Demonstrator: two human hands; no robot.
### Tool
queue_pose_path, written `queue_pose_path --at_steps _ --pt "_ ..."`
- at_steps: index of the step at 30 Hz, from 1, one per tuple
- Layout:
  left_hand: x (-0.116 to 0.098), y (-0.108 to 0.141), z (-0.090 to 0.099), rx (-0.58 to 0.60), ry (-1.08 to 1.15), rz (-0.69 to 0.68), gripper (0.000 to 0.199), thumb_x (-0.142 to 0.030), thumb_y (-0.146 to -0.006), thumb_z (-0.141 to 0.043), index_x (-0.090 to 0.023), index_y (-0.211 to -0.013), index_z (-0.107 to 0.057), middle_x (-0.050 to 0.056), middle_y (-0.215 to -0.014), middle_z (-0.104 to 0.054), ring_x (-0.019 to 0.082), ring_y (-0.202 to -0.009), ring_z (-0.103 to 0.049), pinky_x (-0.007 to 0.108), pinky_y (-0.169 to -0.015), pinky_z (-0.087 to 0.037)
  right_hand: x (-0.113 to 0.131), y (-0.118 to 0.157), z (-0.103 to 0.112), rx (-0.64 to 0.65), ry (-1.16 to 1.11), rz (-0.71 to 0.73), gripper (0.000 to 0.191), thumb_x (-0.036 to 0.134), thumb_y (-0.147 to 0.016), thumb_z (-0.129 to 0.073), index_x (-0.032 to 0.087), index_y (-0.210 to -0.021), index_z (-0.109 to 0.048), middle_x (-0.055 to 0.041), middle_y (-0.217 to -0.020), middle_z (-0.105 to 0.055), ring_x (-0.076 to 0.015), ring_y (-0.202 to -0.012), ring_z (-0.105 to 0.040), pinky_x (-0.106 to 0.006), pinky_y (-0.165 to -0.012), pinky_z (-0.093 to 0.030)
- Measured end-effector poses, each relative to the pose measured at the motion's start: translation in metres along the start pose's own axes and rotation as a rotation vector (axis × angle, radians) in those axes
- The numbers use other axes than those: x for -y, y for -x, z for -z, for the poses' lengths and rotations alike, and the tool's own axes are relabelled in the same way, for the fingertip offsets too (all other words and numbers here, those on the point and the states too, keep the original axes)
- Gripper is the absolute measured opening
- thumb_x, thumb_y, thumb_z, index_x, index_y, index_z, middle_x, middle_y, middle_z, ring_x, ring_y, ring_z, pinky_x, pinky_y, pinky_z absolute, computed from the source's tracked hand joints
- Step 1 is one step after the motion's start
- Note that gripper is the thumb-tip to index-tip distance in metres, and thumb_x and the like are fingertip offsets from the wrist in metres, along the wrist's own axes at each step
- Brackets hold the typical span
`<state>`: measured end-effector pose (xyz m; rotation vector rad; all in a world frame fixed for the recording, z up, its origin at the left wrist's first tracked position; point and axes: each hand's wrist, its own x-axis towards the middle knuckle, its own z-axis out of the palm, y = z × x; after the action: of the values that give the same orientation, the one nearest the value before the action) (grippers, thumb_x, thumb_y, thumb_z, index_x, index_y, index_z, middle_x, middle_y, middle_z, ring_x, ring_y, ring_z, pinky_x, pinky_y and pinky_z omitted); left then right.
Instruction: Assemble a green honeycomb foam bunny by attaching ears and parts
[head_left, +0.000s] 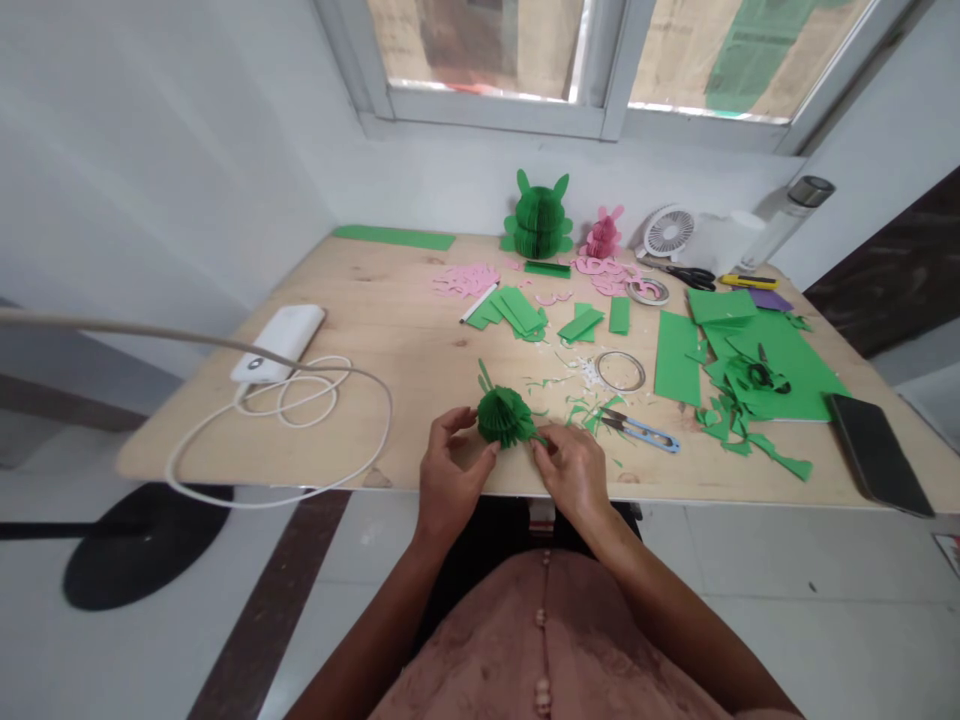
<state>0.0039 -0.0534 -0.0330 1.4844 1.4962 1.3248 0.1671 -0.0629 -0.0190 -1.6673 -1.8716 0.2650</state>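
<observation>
A small green pleated paper figure point(504, 416), with narrow upright ears on its far left side, is between my hands near the table's front edge. My left hand point(454, 468) curls round its left side, thumb and fingertips against the folds. At the figure's right end, my right hand point(574, 466) pinches a green paper piece between thumb and fingers. To the right lie blue-handled thread snips point(642, 431) among green scraps point(581, 412). A clear tape ring point(620, 371) rests just beyond them.
At the back stand a larger green paper figure point(538, 222), a pink one point(602, 234) and a white fan point(669, 232). Green sheets point(780, 365) and a phone point(877, 452) occupy the right. A white power bank point(279, 343) and looped cable point(384, 420) lie left.
</observation>
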Motion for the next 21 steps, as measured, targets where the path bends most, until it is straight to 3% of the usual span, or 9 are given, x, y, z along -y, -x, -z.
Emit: queue_pose_path --at_steps 8,21 --pt "-0.0025 0.0001 -0.0015 0.012 -0.028 0.002 0.048 -0.031 -0.071 -0.068 -0.022 -0.114 -0.049 0.009 -0.11 -0.062 0.024 -0.103 -0.061 0.044 -0.088 -0.048 0.0013 -0.0002 -0.003 0.018 0.05 -0.016 0.02 0.025 -0.086 -0.053 0.021 -0.069 -0.063 -0.0027 -0.067 -0.067 -0.0194 -0.069 -0.061 -0.03 -0.069 -0.038" --pt "-0.0031 -0.0022 -0.0077 0.0 -0.09 -0.025 0.052 -0.029 -0.07 -0.069 -0.022 -0.117 -0.048 0.007 -0.105 -0.063 0.024 -0.1 -0.062 0.042 -0.087 -0.048 -0.0012 0.0027 0.0027 0.021 -0.05 0.002 0.016 0.024 -0.086 -0.053 0.021 -0.087 -0.068 -0.0053 -0.08 -0.071 -0.0206 -0.078 -0.063 -0.031 -0.075 -0.042"
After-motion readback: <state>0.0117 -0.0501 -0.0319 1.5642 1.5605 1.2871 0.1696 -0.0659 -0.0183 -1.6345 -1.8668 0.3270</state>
